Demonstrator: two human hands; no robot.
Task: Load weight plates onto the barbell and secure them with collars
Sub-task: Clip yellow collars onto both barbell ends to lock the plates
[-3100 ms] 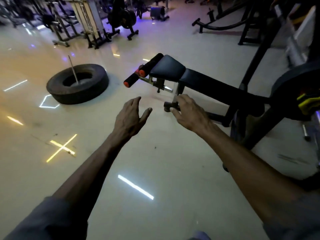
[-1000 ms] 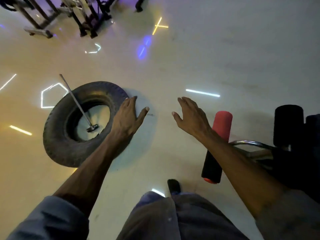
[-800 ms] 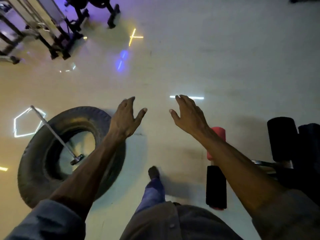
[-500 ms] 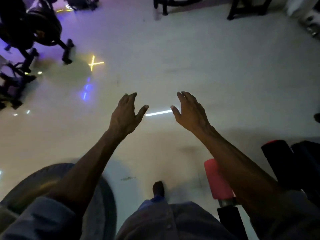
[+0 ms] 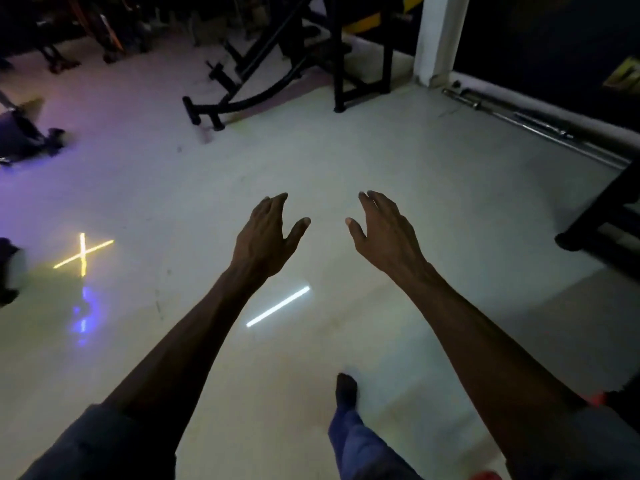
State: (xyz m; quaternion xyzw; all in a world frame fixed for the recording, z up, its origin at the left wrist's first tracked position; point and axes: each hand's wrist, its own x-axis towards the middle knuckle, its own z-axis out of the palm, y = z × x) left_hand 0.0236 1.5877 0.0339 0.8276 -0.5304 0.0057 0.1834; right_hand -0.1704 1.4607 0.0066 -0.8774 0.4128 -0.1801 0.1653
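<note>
My left hand (image 5: 268, 233) and my right hand (image 5: 382, 230) are stretched out in front of me at about chest height, palms down, fingers apart, holding nothing. Several bare steel barbells (image 5: 530, 124) lie on the floor along the dark wall at the far right, well beyond my right hand. No weight plates or collars show in this view.
A black curved-base bench frame (image 5: 242, 95) and a black rack upright (image 5: 341, 64) stand ahead. A white pillar (image 5: 438, 36) rises at the back right. A dark machine foot (image 5: 595, 237) sits at the right. My foot (image 5: 346, 393) steps over the pale glossy floor (image 5: 433, 174).
The view has swung away from the tyre and the padded bench rollers toward the far wall; barbells and pillar came into sight. Both hands stay open and raised.
</note>
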